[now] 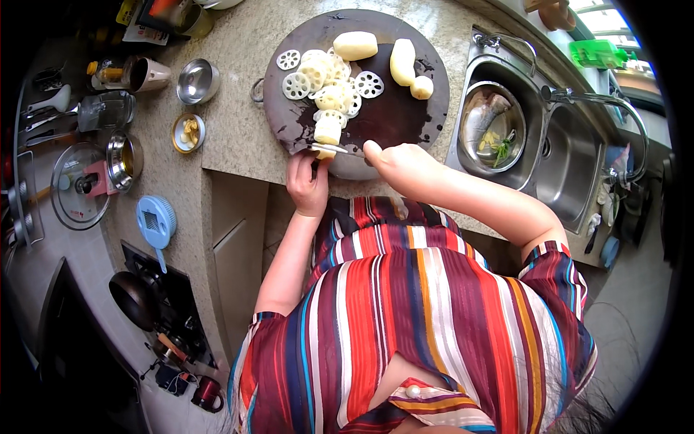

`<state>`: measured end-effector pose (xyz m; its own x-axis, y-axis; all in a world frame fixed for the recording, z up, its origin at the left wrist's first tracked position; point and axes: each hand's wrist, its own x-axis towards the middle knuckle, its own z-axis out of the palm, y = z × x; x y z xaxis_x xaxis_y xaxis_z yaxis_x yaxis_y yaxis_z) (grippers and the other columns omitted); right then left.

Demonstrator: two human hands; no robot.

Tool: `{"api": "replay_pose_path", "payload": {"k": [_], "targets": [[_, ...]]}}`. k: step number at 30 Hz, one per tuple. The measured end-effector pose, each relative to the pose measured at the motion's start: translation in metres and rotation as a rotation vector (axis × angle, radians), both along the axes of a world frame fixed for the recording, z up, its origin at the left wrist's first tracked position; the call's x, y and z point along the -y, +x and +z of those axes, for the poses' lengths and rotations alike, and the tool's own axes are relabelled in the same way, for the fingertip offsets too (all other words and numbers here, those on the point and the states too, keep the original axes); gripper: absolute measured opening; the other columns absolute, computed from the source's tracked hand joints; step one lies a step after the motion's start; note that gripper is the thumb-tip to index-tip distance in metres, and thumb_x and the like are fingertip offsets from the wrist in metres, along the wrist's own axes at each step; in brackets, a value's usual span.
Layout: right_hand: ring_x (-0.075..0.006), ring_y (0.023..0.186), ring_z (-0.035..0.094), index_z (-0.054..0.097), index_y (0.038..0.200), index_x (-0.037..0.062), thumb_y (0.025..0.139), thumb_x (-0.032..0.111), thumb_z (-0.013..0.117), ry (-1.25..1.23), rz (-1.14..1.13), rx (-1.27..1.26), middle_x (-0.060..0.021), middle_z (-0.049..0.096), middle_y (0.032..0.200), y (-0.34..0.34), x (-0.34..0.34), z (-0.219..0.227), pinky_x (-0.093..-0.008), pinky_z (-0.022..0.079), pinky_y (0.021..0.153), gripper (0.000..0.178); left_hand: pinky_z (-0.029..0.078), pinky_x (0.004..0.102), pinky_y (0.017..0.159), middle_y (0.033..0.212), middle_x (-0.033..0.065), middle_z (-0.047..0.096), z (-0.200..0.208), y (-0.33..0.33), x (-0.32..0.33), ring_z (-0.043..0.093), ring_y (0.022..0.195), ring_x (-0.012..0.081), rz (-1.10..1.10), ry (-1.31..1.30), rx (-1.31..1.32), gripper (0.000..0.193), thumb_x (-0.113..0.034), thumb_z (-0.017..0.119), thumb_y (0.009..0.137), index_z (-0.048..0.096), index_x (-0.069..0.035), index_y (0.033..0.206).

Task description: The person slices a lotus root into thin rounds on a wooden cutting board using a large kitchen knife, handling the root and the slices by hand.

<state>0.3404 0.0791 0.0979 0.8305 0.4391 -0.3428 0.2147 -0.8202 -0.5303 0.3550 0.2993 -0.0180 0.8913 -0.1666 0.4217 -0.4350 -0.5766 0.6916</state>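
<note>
At the near edge of a round dark cutting board (390, 119), my left hand (307, 186) grips the end of a peeled lotus root piece (327, 130). My right hand (403, 166) is closed round the handle of a knife (340, 150), whose blade lies across that piece, close to my left fingers. Cut lotus root slices (332, 79), round and full of holes, spread beyond it over the board's left half. Farther back rests a whole peeled lotus root section (356, 46); another peeled length (403, 62) with a short end lies at the right.
Right of the board is a double sink (560, 181) holding a metal bowl (494, 165) with fish and greens. On the left counter stand a steel bowl (197, 82), a small dish of ginger-like pieces (189, 133) and a glass lid (72, 188). A frying pan (135, 300) sits on the stove.
</note>
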Motion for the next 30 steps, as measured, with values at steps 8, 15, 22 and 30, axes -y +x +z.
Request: {"api": "replay_pose_path", "payload": {"k": [8, 15, 22, 30], "targets": [[-0.0403, 0.068, 0.066, 0.042, 0.095, 0.0, 0.079, 0.0, 0.057, -0.052, 0.008, -0.08, -0.02, 0.062, 0.066, -0.007, 0.005, 0.011, -0.0479, 0.052, 0.057, 0.022, 0.051, 0.0383, 0.071, 0.088, 0.0139, 0.065, 0.006, 0.003, 0.002, 0.063, 0.08, 0.0327, 0.01, 0.02, 0.015, 0.024, -0.003, 0.079, 0.071, 0.065, -0.001, 0.09], [-0.0404, 0.068, 0.066, 0.043, 0.095, -0.001, 0.077, -0.001, 0.058, -0.027, 0.026, -0.082, -0.0203, 0.062, 0.067, -0.001, 0.0, 0.008, -0.0475, 0.052, 0.058, 0.023, 0.051, 0.0383, 0.07, 0.088, 0.0136, 0.065, -0.001, 0.0, 0.0, 0.063, 0.079, 0.0323, 0.035, 0.03, 0.049, 0.024, -0.001, 0.079, 0.07, 0.065, -0.001, 0.09], [-0.041, 0.067, 0.065, 0.04, 0.096, -0.0022, 0.077, -0.002, 0.059, -0.04, 0.033, -0.054, -0.0209, 0.061, 0.066, 0.006, -0.007, -0.012, -0.0471, 0.051, 0.055, 0.027, 0.051, 0.0382, 0.074, 0.091, 0.0134, 0.066, 0.001, 0.0, 0.001, 0.064, 0.083, 0.032, 0.026, 0.057, 0.044, 0.024, -0.001, 0.079, 0.07, 0.065, -0.001, 0.089], [-0.035, 0.07, 0.07, 0.044, 0.095, -0.0004, 0.077, 0.003, 0.065, -0.019, -0.013, 0.053, -0.0189, 0.065, 0.069, 0.011, -0.024, -0.059, -0.0437, 0.055, 0.058, 0.028, 0.051, 0.0381, 0.078, 0.096, 0.0134, 0.065, -0.004, 0.002, 0.002, 0.063, 0.088, 0.031, 0.039, 0.048, 0.052, 0.026, -0.006, 0.08, 0.073, 0.065, -0.001, 0.094]]}}
